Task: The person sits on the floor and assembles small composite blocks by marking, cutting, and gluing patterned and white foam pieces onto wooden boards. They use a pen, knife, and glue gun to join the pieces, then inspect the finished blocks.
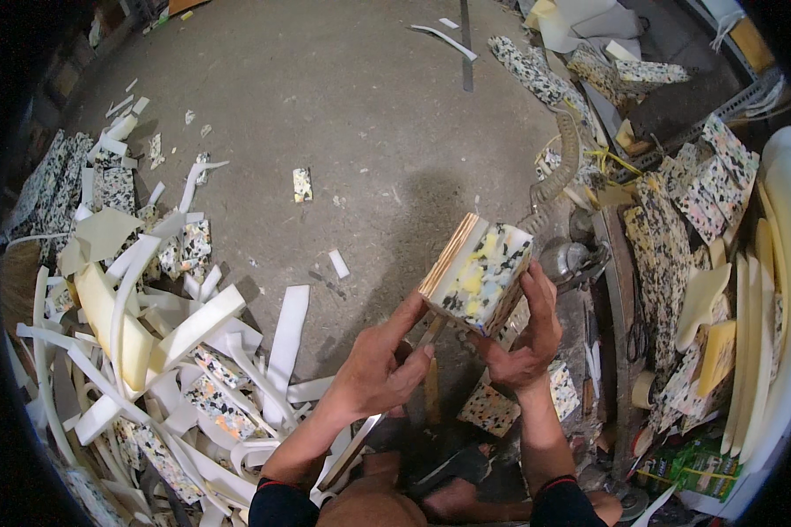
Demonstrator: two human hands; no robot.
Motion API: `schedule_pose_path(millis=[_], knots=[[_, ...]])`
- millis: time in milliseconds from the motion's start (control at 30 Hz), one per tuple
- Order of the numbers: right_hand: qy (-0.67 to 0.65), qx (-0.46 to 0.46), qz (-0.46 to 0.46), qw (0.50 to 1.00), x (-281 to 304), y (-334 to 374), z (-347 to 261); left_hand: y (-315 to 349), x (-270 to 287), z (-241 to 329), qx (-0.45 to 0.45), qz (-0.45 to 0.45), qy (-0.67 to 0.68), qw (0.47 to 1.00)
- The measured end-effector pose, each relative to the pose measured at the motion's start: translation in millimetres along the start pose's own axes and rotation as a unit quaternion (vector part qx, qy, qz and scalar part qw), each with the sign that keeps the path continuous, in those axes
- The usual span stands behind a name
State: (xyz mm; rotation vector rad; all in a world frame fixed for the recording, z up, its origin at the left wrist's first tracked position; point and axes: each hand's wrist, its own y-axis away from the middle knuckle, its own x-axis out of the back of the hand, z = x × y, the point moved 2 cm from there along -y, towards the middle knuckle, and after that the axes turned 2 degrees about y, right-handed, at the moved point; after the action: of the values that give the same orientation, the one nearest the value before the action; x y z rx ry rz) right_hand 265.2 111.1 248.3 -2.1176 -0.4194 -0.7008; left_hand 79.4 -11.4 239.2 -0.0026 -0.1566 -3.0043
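Observation:
My right hand [527, 338] grips a layered block [483, 272] from its right side and underside. The block has a striped tan layer along its left edge, then a whitish band, then speckled foam in black, white, yellow and pale blue. My left hand [382, 360] is closed at the block's lower left, its index fingertip touching the corner. A thin tan strip [434, 329] shows between my left thumb and the block; I cannot make out what it is. My palms and some fingertips are hidden.
White foam offcuts [206, 325] and a thick cream foam piece [114, 325] heap up at left. Speckled foam sheets [659, 263] and curved foam slabs [760, 334] stand at right. A coiled hose [567, 158] leads toward a metal tool [571, 259]. Speckled squares [489, 406] lie near my legs.

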Motion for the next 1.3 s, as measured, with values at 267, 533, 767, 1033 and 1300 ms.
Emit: schedule_pose_path(millis=[267,533,767,1033,1300], knots=[[-0.021,-0.002,-0.017,1.0,-5.8,-0.3,-1.0,2.1,4.0,-3.2,-0.037,0.007,-0.021,0.999],[-0.041,-0.013,-0.048,0.998,-10.2,-12.1,-1.3,-0.2,9.6,0.9,0.018,0.001,0.028,0.999],[-0.047,-0.041,-0.163,0.985,-42.6,-49.1,7.4,-12.7,25.7,-2.5,0.13,0.039,0.247,0.96],[-0.101,-0.086,-0.162,0.978,-43.2,-69.8,24.0,-23.0,66.9,-4.4,0.136,0.111,0.301,0.937],[-0.12,-0.064,-0.186,0.973,-38.9,-68.0,27.2,-26.9,75.5,-8.9,0.113,0.18,0.359,0.909]])
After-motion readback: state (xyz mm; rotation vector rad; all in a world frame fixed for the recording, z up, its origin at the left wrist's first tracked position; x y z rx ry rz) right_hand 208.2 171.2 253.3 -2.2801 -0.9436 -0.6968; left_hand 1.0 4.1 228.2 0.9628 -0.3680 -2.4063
